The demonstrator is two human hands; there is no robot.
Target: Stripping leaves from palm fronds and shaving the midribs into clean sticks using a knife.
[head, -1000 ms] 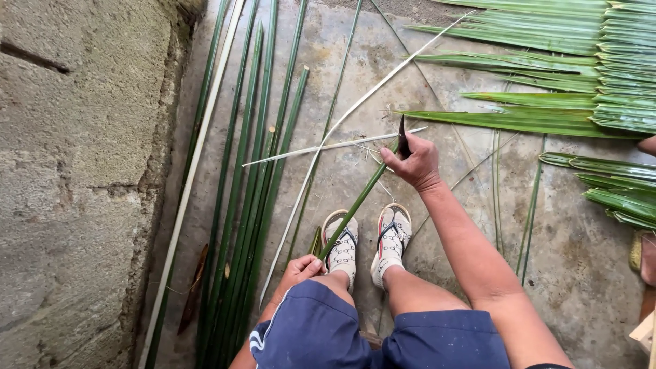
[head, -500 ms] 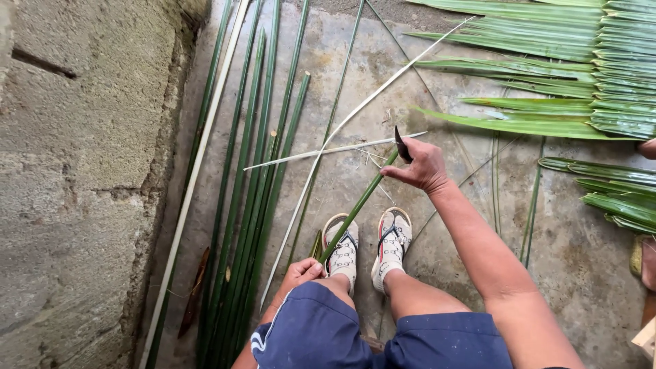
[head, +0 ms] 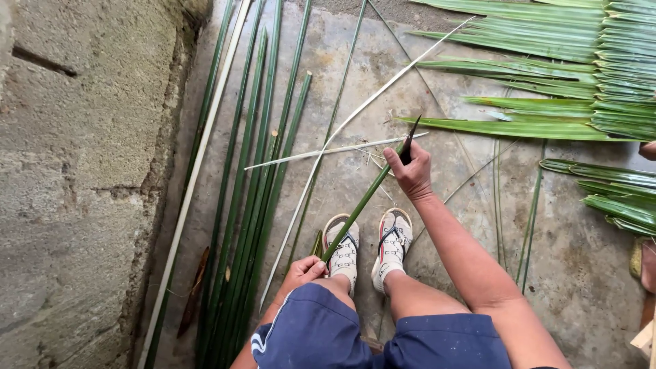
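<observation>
Green palm-leaf strip [head: 355, 212], long and narrow, held slantwise above the concrete floor [head: 574, 273], running from lower left near the knee up to upper right. Lower end pinched in the left hand [head: 301, 270], closed around it just beside the blue shorts [head: 321, 335]. Upper end gripped in the right hand [head: 410, 171], fingers folded shut on both the strip and a dark thin blade [head: 410, 137] whose tip sticks up past the knuckles. Long axis therefore diagonal, leaning away from the body toward the right; right hand at the far end, left hand at the near end, strip stretched between the two and passing over the white patterned sandals [head: 369, 249].

Pale whitish midribs [head: 335, 150], two slim stripped stalks, lying on the floor just beyond the right hand, crossing each other; the shorter one nearly level, the longer one slanting up toward the fronds. Whether the blade touches either, cannot tell. Bundle of long dark green stalks [head: 253, 184] laid side by side along the left, parallel to the rough grey concrete wall [head: 82, 171], with one pale stalk [head: 198, 157] at its outer edge. Heap of flat green palm fronds [head: 567, 75] spread at the upper right, well apart from the left hand, nearer the right. Loose thin green strips [head: 529, 212] scattered on the floor to the right of the forearm. Part of another person's limb [head: 647, 149] just showing at the right edge, too cropped to describe further.
</observation>
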